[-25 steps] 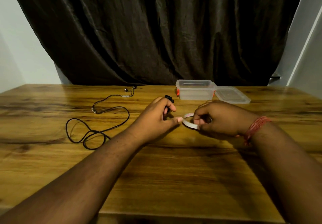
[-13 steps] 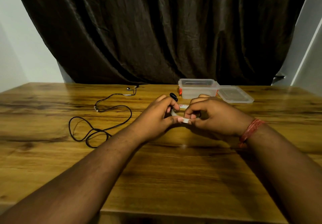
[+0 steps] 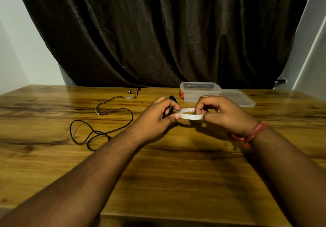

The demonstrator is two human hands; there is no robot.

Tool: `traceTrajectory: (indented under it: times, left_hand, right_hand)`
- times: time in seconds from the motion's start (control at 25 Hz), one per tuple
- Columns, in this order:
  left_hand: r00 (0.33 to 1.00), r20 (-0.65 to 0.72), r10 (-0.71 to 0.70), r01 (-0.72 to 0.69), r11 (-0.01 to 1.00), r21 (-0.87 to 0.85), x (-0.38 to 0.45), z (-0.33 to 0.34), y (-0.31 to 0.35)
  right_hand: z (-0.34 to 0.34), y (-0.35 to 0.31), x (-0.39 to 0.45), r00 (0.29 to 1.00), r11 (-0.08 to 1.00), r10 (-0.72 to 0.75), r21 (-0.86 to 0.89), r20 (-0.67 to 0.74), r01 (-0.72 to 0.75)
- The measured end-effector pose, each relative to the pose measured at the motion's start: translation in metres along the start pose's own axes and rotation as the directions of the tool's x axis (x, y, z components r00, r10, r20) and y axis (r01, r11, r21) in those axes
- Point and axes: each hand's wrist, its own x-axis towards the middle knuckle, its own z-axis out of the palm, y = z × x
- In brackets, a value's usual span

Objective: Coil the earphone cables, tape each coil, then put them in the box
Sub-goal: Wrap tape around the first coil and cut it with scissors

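Observation:
A white tape roll (image 3: 189, 115) hovers above the table's middle, held between both hands. My left hand (image 3: 155, 119) pinches its left edge with thumb and finger, and its curled fingers also hold a coiled black earphone (image 3: 172, 101), mostly hidden. My right hand (image 3: 224, 113) grips the roll's right side. A second black earphone cable (image 3: 98, 120) lies loose and uncoiled on the table to the left, its earbuds (image 3: 133, 91) near the back edge. The clear plastic box (image 3: 199, 91) stands open behind my hands.
The box's clear lid (image 3: 237, 97) lies flat to its right. The wooden table (image 3: 167, 173) stretches toward me. A dark curtain (image 3: 158, 32) hangs behind the table's back edge.
My hands were pressed together over the tape roll half a second ago. They have drawn apart, and the roll now shows flat and wide between them.

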Motion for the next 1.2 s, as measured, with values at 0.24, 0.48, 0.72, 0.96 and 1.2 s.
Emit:
traceTrajectory:
  times: [0.24, 0.48, 0.72, 0.96, 1.2]
  left_hand:
    - [0.993, 0.051, 0.102, -0.105, 0.993, 0.058, 0.001, 0.003, 0.001]
    - [0.993, 0.049, 0.110, -0.110, 0.994, -0.003, 0.001, 0.001, 0.006]
    - [0.994, 0.061, 0.086, -0.082, 0.994, -0.077, -0.001, 0.001, 0.009]
    - [0.999, 0.033, 0.028, -0.018, 0.959, -0.281, 0.000, 0.000, 0.009]
    - [0.996, 0.050, 0.072, -0.050, 0.932, -0.359, -0.001, -0.003, 0.011]
  right_hand:
    - [0.015, -0.003, 0.002, 0.998, 0.995, 0.032, 0.088, 0.057, -0.037]
    - [0.024, -0.006, 0.004, 0.999, 0.959, 0.033, 0.281, -0.012, -0.028]
    - [0.033, -0.004, 0.006, 0.999, 0.913, 0.047, 0.406, -0.008, -0.040]
    - [0.031, -0.006, 0.011, 0.988, 0.795, 0.072, 0.606, -0.138, 0.027]
    - [0.026, -0.006, 0.010, 0.972, 0.666, 0.130, 0.744, -0.194, 0.059]
